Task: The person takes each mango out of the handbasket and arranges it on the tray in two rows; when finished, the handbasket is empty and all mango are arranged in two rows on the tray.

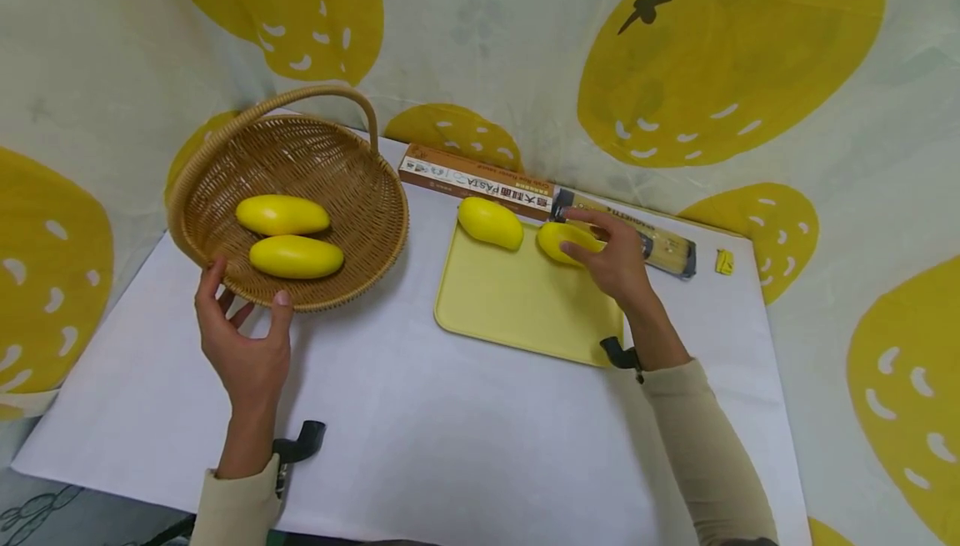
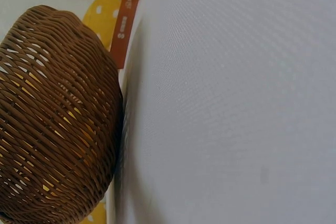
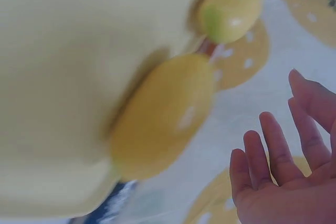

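On the left, a wicker basket point(image 1: 367, 221) with an arched handle leans toward me with two yellow mangoes point(image 1: 282, 215) inside. My left hand point(image 1: 247, 354) holds its near rim, thumb in front and fingers spread along the side; some fingertips are hidden. The left wrist view shows the woven outside of the basket point(image 2: 58, 114) but no hand. Two more mangoes lie along the far edge of a pale yellow tray point(image 1: 517, 313). Over the right mango point(image 1: 557, 239) hovers my right hand point(image 1: 618, 262), fingers apart. In the right wrist view that hand point(image 3: 294, 177) is clear of the mango point(image 3: 165, 116).
Behind the tray lie a brown-and-white pasta box point(image 1: 476, 183) and a spaghetti packet point(image 1: 667, 250). A small yellow wrapped piece point(image 1: 724, 262) sits farther right. A patterned curtain point(image 1: 480, 37) hangs behind the white table point(image 1: 450, 438).
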